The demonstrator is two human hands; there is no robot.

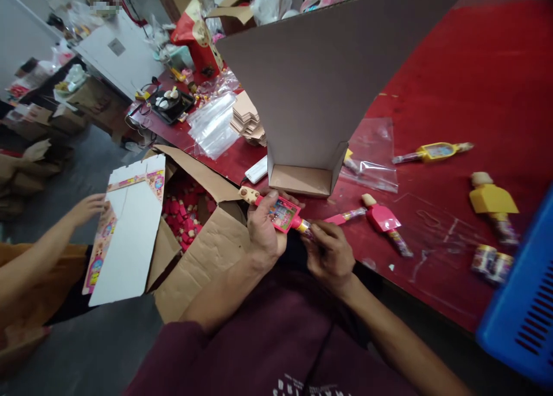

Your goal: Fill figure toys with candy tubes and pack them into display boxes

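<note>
My left hand (266, 226) is closed around a pink plastic candy toy (283, 213) with a printed picture on its flat body and a cream, brown-spotted top. At the toy's other end, the fingers of my right hand (330, 251) pinch its clear tube (306, 229) of coloured bits, under a yellow collar. Just beyond my hands a tall open cardboard display box (306, 96) stands on the red table (453, 91). Another pink toy (383, 217) lies to the right of my right hand, and a pink piece with a tube (345, 216) lies partly behind that hand.
Left of me, an open carton (207, 258) holds many pink pieces. Another person's hand (88, 209) touches a white printed card sheet (129, 229) there. Yellow toys (492, 200), two small printed cylinders (490, 262) and a blue crate (522, 304) are at right. Clear bags (213, 122) lie farther back.
</note>
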